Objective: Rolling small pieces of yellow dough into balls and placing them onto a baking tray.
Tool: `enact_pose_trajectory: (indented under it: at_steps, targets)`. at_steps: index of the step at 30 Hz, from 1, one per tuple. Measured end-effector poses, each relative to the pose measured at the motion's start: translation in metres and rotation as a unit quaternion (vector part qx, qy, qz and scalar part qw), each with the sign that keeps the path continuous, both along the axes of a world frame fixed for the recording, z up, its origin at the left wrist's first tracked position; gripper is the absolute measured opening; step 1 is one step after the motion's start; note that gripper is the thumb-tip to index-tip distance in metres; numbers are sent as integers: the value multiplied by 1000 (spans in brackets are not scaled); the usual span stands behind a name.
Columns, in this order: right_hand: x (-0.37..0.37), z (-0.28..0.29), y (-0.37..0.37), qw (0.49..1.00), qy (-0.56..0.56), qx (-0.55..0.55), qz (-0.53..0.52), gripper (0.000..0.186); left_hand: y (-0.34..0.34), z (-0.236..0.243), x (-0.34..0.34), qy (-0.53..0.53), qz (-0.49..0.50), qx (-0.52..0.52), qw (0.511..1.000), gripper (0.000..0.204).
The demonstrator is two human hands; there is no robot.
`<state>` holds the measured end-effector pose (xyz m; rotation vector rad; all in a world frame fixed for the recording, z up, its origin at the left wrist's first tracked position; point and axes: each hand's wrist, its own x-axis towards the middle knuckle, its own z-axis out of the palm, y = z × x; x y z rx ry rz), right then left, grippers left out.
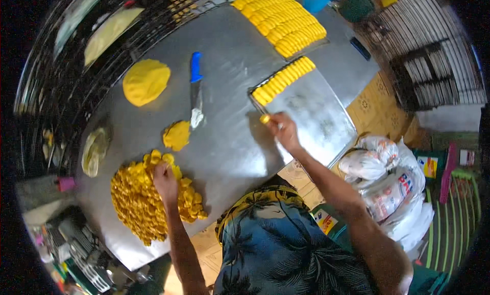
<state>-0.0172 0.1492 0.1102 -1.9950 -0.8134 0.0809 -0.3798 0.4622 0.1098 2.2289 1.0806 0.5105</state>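
Observation:
A heap of small yellow dough pieces (138, 198) lies at the table's left front. My left hand (165, 178) is closed over its upper right part, and what its fingers grip is hidden. Between the fingertips of my right hand (286, 134) is a small yellow dough piece (265, 119), just off the near left corner of a metal tray (316, 111). Along the tray's far left edge runs one row of shaped yellow dough pieces (283, 81). Beyond it, a second batch of shaped dough pieces (280, 22) stands in packed rows.
On the metal table (224, 55) lie a large yellow dough lump (146, 82), a smaller dough lump (176, 136) and a blue-handled knife (196, 86). A clear plastic bag (95, 151) sits by the left edge. Filled white bags (390, 177) stand on the floor at right.

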Motion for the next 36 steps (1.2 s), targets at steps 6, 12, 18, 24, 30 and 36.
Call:
enact_pose_trajectory:
  at_steps: [6, 12, 18, 24, 30, 36]
  targets:
    - [123, -8, -33, 983, 162, 45, -78, 20, -82, -34, -3, -269, 115, -334, 896, 32]
    - [98, -21, 16, 961, 270, 45, -28, 22, -169, -24, 31, -191, 128, -393, 890, 39]
    - [123, -23, 43, 980, 196, 13, -40, 21, -198, -2, 47, -185, 179, -511, 820, 40]
    - [114, -15, 57, 958, 249, 140, 11, 24, -192, -13, 39, -152, 167, -484, 845, 40]
    - [-43, 5, 50, 953, 122, -70, 269, 41, -156, -35, 66, -77, 165, -351, 919, 32]
    - [-160, -10, 52, 894, -23, -161, 418, 71, -133, -23, 77, 9, 77, -284, 956, 33]
